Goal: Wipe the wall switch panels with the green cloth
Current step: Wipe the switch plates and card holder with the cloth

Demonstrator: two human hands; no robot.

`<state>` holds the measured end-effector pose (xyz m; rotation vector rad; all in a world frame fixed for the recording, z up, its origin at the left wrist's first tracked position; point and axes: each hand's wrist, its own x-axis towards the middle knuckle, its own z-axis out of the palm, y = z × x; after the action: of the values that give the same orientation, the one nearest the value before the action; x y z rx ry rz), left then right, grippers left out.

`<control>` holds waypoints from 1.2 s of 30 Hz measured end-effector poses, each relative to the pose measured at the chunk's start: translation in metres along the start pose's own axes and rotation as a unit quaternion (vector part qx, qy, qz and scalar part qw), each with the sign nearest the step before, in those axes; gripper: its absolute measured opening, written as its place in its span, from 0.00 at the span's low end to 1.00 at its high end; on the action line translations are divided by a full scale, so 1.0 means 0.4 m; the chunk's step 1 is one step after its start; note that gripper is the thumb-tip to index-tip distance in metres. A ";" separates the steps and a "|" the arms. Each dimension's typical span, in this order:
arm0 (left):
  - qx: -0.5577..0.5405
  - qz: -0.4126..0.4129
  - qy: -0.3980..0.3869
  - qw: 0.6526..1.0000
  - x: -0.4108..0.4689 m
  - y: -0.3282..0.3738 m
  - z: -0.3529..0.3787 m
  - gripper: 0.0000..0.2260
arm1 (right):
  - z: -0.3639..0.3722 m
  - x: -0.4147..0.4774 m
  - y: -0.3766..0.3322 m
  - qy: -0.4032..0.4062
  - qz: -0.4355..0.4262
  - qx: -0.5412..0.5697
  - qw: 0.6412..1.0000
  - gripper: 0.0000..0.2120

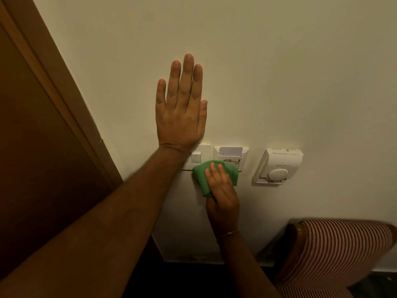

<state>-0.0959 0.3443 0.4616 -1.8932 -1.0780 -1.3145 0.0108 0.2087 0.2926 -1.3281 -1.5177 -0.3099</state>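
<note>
Your left hand [182, 108] rests flat and empty at frame centre, bracing; your right hand [221, 196] presses the green cloth [202, 177] onto the switch panels [202, 157].

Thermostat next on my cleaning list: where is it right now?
In the head view, the thermostat is on the wall, right of the key-card panel and above the striped chair.

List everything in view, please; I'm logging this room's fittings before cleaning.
switch panel: 1, white, on wall, partly behind the left wrist
key card holder: 1, white, right of the switch panel, card in its slot
thermostat: 1, white, farthest right on wall
green cloth: 1, over the panels' lower edges
door: 1, brown, left
chair: 1, striped, lower right
left hand: flat on wall above panels
right hand: pressing the cloth
</note>
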 end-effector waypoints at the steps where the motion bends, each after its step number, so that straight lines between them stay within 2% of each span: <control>1: 0.002 0.000 -0.001 1.000 0.001 0.000 -0.001 0.32 | -0.015 -0.005 0.018 0.012 0.009 -0.004 1.000 0.27; 4: 0.014 0.002 -0.001 1.000 0.002 0.003 -0.001 0.32 | -0.055 -0.017 0.062 0.072 0.071 -0.005 0.995 0.25; 7: 0.018 0.001 0.000 1.000 0.002 0.006 0.003 0.33 | -0.053 -0.013 0.052 0.090 0.099 0.006 0.991 0.24; 12: 0.006 0.001 0.002 1.000 0.001 0.004 0.004 0.32 | -0.005 0.008 -0.021 0.042 0.058 0.008 0.997 0.29; 17: 0.010 0.004 0.006 1.000 0.000 0.010 0.003 0.30 | -0.033 0.017 0.009 0.000 0.003 0.006 1.000 0.26; 21: 0.028 -0.007 0.000 1.000 0.001 0.009 0.000 0.30 | -0.076 0.010 0.061 0.079 0.068 0.004 0.995 0.30; 24: 0.029 -0.003 -0.002 1.000 0.002 0.014 -0.002 0.30 | -0.067 0.008 0.050 0.100 0.091 0.018 0.991 0.32; 28: 0.021 0.002 0.011 1.000 0.000 0.012 0.000 0.30 | -0.022 0.021 -0.017 0.054 0.059 0.024 0.996 0.30; 31: 0.016 0.004 0.017 1.000 0.000 0.013 0.003 0.31 | 0.001 0.035 -0.044 -0.009 0.003 0.014 1.000 0.23; 34: 0.015 0.003 0.024 1.000 -0.002 0.012 0.008 0.31 | -0.012 0.039 -0.017 -0.016 -0.025 0.016 0.999 0.21; 36: 0.014 0.002 0.023 1.000 0.000 0.009 0.005 0.30 | -0.042 0.026 0.018 0.007 -0.004 0.008 1.000 0.23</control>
<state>-0.0918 0.3442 0.4607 -1.8341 -1.0629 -1.3281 0.0273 0.2046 0.3053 -1.3037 -1.5120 -0.3107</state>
